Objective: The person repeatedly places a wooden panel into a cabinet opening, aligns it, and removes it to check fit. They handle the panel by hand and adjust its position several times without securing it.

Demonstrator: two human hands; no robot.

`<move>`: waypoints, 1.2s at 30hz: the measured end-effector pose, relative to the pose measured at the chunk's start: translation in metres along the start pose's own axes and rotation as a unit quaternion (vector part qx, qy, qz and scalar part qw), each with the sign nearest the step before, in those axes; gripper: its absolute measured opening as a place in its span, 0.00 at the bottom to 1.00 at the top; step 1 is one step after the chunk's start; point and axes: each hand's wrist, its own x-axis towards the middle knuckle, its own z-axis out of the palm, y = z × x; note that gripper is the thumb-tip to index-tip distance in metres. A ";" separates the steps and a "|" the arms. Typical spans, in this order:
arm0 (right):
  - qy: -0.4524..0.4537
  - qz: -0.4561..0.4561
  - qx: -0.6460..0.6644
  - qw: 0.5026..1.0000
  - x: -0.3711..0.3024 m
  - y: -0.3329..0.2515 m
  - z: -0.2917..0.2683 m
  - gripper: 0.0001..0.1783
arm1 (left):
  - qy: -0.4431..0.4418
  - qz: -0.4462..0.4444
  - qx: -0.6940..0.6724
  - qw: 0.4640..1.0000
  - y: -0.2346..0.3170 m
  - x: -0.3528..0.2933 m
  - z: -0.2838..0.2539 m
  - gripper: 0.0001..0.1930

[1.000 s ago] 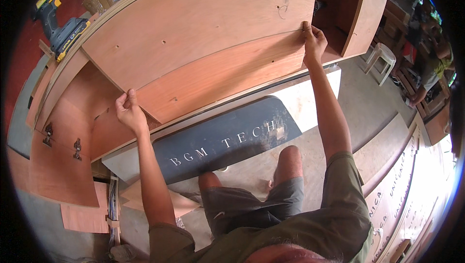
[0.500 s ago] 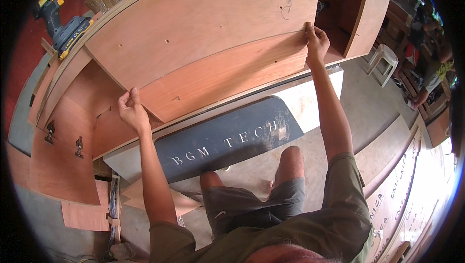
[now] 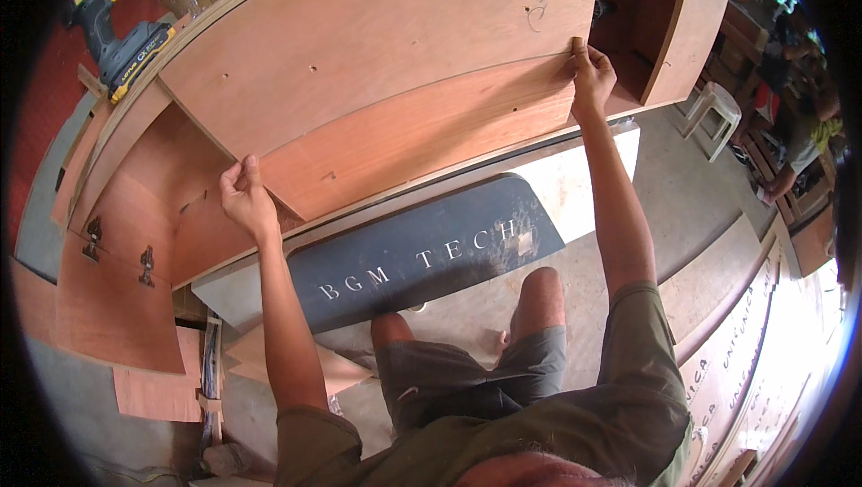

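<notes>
A large plywood panel (image 3: pixel 377 38) lies across the front of a long plywood cabinet (image 3: pixel 687 38). My left hand (image 3: pixel 250 201) pinches the panel's lower left corner between thumb and fingers. At its lower right corner, my right hand (image 3: pixel 593 85) grips the edge the same way, thumb on top. Below that edge shows another plywood surface (image 3: pixel 431 132), with the shadow of my right arm across it. Small holes and a dark scribble mark the panel's face. Open compartments show at both ends of the cabinet.
A cordless drill (image 3: pixel 121 47) rests on the cabinet's far left edge. Two metal hinges sit on a plywood door (image 3: pixel 117 307) hanging open at left. A dark lettered board (image 3: pixel 422 254) lies before my knees. A white stool (image 3: pixel 714 119) and another person (image 3: pixel 808 141) are at right.
The whole view has shifted very slightly. Both hands keep hold of the panel's lower corners, and the panel stays nearly in place.
</notes>
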 end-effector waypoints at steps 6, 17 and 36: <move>-0.001 0.004 0.001 1.000 0.011 0.014 -0.006 0.30 | -0.006 -0.014 -0.030 0.999 0.004 -0.001 0.004 0.21; 0.000 -0.006 0.022 1.000 0.012 0.017 -0.005 0.28 | 0.002 -0.010 0.001 1.000 0.010 -0.003 0.004 0.21; -0.017 -0.022 0.042 0.999 0.015 0.019 -0.004 0.22 | 0.005 -0.010 0.008 1.000 0.009 -0.003 0.004 0.22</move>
